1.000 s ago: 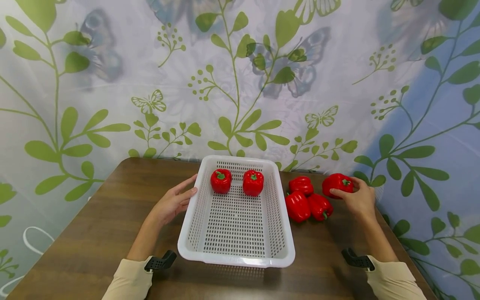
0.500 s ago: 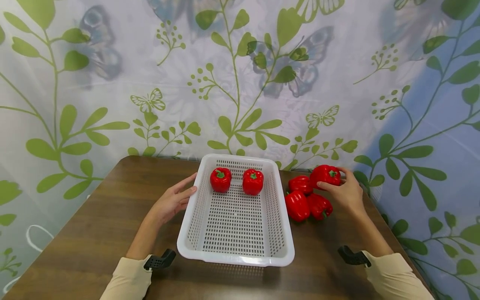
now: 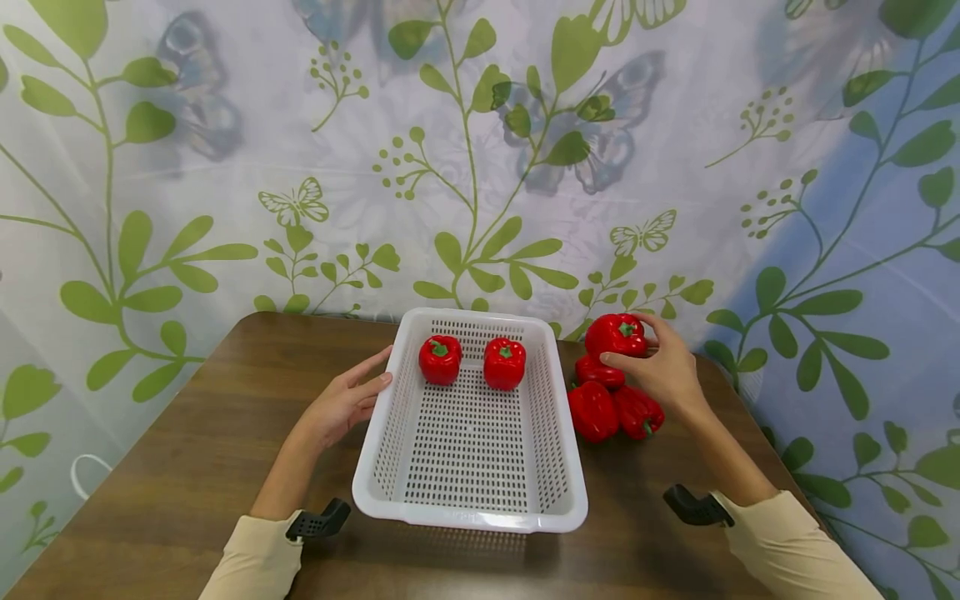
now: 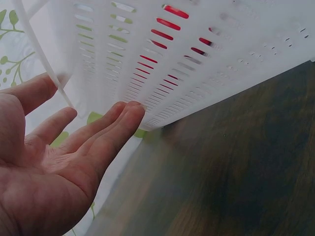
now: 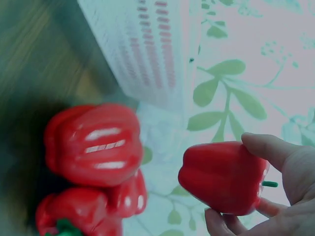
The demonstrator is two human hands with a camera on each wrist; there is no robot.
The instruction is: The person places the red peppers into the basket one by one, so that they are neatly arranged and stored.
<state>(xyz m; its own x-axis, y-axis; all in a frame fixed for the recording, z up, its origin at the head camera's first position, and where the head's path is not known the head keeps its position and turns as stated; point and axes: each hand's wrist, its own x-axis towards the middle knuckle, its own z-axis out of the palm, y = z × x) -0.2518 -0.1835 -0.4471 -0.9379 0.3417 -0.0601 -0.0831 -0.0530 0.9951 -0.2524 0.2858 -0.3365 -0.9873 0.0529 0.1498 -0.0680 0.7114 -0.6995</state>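
Note:
My right hand [image 3: 667, 371] pinches a red bell pepper [image 3: 611, 335] between thumb and fingers, its green stem toward the palm in the right wrist view. The pepper is held above three other red bell peppers [image 3: 594, 412] clustered on the table. To their left stands a white perforated plastic basket [image 3: 480, 518]. Two red bell peppers [image 3: 504, 367] sit apart inside its far end, stems up. My left hand [image 3: 337, 410] is at the basket's left side. In the left wrist view, its straight fingers [image 4: 110, 140] lie along the slotted outer wall, below the rim.
Everything stands on a dark wooden table [image 3: 187, 467]. Close behind the table's far edge hangs a cloth [image 3: 337, 150] printed with leaves and butterflies. A white cord [image 3: 78, 479] loops beside the table's left edge.
My right hand has carried the bell pepper leftward and slightly upward, from right of the cluster to above its far pepper. The left hand and basket have stayed in place.

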